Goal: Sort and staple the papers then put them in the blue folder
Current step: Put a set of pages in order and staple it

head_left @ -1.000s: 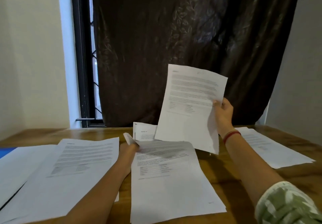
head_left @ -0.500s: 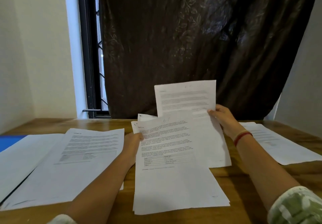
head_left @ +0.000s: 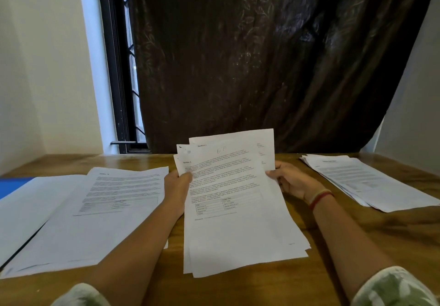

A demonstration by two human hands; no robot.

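Head view. Loose stack of white printed paper sheets [head_left: 238,222]: pinched at its side edges by left hand [head_left: 177,186] and right hand [head_left: 294,182], thumbs on top, lower end on brown wooden table [head_left: 357,246]. Left of the grip: white paper pile [head_left: 95,210], then flat blue folder [head_left: 12,185]. Right of the grip: second white paper pile [head_left: 371,182].
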